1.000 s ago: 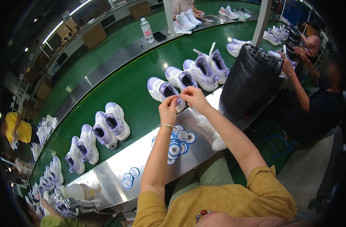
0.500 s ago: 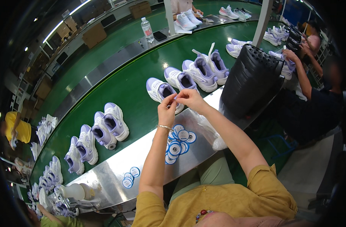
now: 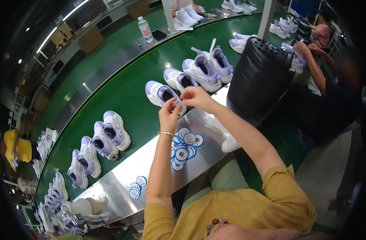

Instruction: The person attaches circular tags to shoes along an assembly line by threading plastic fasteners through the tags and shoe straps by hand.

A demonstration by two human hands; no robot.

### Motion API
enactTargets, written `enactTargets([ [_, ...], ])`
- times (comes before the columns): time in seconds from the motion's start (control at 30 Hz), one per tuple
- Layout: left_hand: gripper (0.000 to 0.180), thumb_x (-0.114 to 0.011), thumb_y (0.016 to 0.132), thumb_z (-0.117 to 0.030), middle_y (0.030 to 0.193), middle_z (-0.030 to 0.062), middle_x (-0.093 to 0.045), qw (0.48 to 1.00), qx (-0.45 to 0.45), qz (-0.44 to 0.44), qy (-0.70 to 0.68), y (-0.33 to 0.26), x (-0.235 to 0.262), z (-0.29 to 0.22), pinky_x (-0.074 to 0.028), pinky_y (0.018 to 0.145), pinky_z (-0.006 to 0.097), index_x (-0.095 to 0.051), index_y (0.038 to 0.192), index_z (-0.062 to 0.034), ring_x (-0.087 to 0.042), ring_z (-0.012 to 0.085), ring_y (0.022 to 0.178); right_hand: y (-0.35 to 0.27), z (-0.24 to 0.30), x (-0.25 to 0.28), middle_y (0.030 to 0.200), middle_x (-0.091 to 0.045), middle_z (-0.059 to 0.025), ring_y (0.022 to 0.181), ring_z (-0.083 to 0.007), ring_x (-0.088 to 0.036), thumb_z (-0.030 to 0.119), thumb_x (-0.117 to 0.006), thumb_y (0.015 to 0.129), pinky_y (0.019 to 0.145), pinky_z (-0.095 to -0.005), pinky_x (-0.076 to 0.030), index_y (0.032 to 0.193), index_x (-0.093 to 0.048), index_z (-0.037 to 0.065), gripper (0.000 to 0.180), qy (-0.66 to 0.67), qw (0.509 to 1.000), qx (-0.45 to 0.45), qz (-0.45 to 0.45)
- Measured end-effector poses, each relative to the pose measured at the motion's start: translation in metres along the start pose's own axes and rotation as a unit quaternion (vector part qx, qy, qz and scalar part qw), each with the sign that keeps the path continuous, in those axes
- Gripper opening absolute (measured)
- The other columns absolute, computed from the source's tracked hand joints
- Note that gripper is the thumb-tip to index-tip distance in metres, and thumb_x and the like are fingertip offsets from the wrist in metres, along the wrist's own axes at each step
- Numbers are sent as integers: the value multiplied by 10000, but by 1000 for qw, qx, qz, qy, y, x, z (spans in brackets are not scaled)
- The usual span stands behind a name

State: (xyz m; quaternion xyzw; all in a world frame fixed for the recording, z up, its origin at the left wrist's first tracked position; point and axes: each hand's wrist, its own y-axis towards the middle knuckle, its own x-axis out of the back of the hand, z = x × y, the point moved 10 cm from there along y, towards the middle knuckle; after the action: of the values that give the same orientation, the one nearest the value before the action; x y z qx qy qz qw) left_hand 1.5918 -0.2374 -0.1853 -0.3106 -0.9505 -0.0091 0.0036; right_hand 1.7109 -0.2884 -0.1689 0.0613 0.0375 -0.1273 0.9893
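Observation:
My left hand (image 3: 169, 115) is raised over the metal ledge, thumb and fingers drawn together in a pinch. Close by on its right, my right hand (image 3: 197, 99) pinches too, palm down. Anything between the fingertips is too small to make out. Just behind both hands stands a white and lavender sneaker (image 3: 157, 93), its heel partly covered by them. A second sneaker (image 3: 176, 79) sits beside it, and a pair with raised pull straps (image 3: 202, 75) lies farther right. Below my hands, a pile of round blue-rimmed labels (image 3: 181, 153) is spread on the metal ledge (image 3: 151, 160).
A smaller group of labels (image 3: 135, 193) lies left of my forearm. More sneakers (image 3: 111, 132) line the green belt (image 3: 131, 94). A clear plastic bag (image 3: 230, 145) and a bulky black object (image 3: 259, 80) are at right. A co-worker's arm (image 3: 315, 70) handles shoes beyond.
My hands have drawn slightly apart, the right one lifting up from the left. The whole view has shifted, so most things appear farther left.

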Motion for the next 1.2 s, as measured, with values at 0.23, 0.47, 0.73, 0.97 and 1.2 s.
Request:
enactTargets([
  [0.23, 126, -592, 815, -63, 875, 56, -591, 989, 0, -102, 104, -23, 39, 5, -459, 659, 250, -636, 915, -2, -556, 123, 720, -82, 52, 112, 714, -634, -58, 658, -104, -586, 43, -630, 754, 601, -243, -461, 806, -622, -19, 80, -201, 962, 35, -179],
  [0.47, 97, -554, 830, -11, 833, 92, -602, 952, -164, -96, 241, -83, -30, -27, -451, 584, 239, -614, 906, -12, -569, 145, 706, -114, 13, 112, 723, -629, -135, 662, -254, -615, 104, -604, 741, 601, -338, -467, 808, -642, 14, 118, -347, 919, -32, -185],
  [0.73, 102, -549, 819, 3, 817, 108, -594, 950, -161, -8, 269, -134, -83, 8, -469, 578, 261, -604, 904, -4, -583, 179, 652, -125, 16, 11, 789, -585, -110, 772, -270, -585, 85, -579, 681, 661, -365, -480, 738, -625, 53, 80, -652, 756, 60, -21],
  [0.97, 99, -533, 778, 15, 832, 157, -581, 969, -114, 17, 219, -133, -105, 10, -443, 695, 374, -579, 865, 4, -551, 327, 785, -130, 1, 17, 819, -581, -92, 817, -241, -573, 102, -598, 673, 680, -337, -476, 727, -631, 57, 77, -722, 689, 52, -38],
  [1.2, 177, -561, 755, -4, 958, 166, -582, 921, -270, 68, 272, -139, -152, -13, -448, 758, 400, -565, 931, 10, -543, 347, 865, -137, 7, 71, 762, -571, -102, 757, -246, -591, 116, -579, 754, 650, -339, -464, 761, -630, 31, 98, -406, 909, -13, -96],
])
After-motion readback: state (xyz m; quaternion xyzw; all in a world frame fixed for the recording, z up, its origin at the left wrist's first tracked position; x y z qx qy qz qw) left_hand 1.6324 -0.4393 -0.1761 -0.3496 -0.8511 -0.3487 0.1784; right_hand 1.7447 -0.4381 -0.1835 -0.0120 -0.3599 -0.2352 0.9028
